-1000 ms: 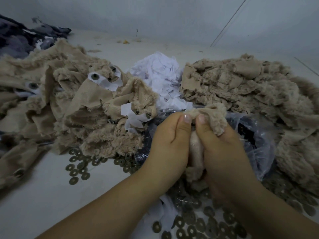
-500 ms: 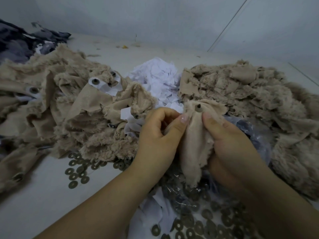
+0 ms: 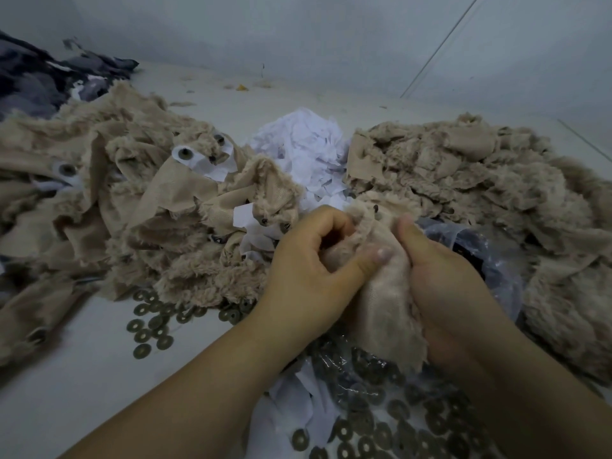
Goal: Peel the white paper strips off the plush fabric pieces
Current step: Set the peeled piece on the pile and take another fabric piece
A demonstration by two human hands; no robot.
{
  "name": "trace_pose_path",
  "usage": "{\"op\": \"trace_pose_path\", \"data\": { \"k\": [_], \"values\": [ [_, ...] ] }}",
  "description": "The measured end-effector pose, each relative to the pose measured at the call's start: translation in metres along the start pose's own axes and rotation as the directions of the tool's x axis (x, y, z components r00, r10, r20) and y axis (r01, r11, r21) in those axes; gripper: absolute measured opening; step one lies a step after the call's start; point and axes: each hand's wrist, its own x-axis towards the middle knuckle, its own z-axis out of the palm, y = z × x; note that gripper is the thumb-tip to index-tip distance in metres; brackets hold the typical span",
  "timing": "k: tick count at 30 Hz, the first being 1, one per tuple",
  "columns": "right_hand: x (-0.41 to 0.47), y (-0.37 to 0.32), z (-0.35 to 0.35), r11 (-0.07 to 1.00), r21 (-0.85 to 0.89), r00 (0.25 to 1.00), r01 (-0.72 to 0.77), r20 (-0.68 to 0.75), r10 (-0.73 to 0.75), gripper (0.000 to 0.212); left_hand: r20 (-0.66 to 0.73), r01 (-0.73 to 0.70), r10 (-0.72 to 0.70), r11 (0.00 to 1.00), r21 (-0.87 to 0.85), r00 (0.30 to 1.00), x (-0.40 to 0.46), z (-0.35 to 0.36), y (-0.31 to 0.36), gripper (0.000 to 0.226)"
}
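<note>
1. Left hand (image 3: 308, 263) and right hand (image 3: 443, 276) both pinch one plush piece (image 3: 381, 293), fingers curled tight.
2. Piece hangs between them, toward 6 o'clock.
3. Paper scraps (image 3: 304, 144) piled at 12 o'clock.

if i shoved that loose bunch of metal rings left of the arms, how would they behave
The metal rings lie flat and thin, so they would probably slide and scatter rather than tip. Any knocked on edge might roll, being round. They look hard and stiff, unlike the floppy plush piece held in the left hand and right hand.
</note>
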Motion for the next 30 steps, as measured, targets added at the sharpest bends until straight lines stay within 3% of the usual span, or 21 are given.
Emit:
{"op": "trace_pose_path", "data": {
  "k": [5, 9, 13, 19, 22, 25, 30],
  "values": [
    [-0.007, -0.003, 0.003, 0.998, 0.023, 0.981, 0.05, 0.187, -0.053, 0.051, -0.062, 0.054, -0.066, 0.983, -0.173, 0.996, 0.002, -0.003, 0.002, 0.026],
    [-0.005, -0.003, 0.004, 0.996, 0.092, 0.992, 0.008, 0.125, -0.019, 0.042, -0.064, 0.133, -0.156, 0.953, -0.273, 0.986, 0.004, -0.004, 0.002, 0.035],
    [-0.005, -0.002, 0.008, 0.99, 0.142, 0.994, -0.024, 0.112, 0.008, 0.039, -0.047, 0.132, -0.154, 0.942, -0.309, 0.987, 0.005, -0.005, 0.003, 0.036],
    [-0.005, -0.002, 0.009, 0.988, 0.148, 0.997, -0.04, 0.075, 0.029, 0.039, -0.019, 0.129, -0.139, 0.955, -0.266, 0.99, 0.003, -0.003, 0.002, 0.035],
    [-0.004, -0.005, 0.006, 0.992, 0.107, 0.997, -0.07, 0.031, 0.067, 0.044, 0.061, 0.1, -0.09, 0.974, -0.201, 0.994, 0.001, -0.003, -0.001, 0.02],
    [-0.006, -0.008, 0.006, 0.978, 0.175, 0.989, -0.113, 0.118, 0.094, 0.05, 0.032, 0.099, -0.094, 0.969, -0.228, 0.995, 0.002, -0.003, -0.003, 0.013],
    [-0.009, -0.008, 0.007, 0.977, 0.198, 0.98, -0.08, 0.196, 0.041, 0.044, -0.066, 0.158, -0.187, 0.937, -0.313, 0.98, 0.005, -0.007, -0.004, 0.021]
  ]
}}
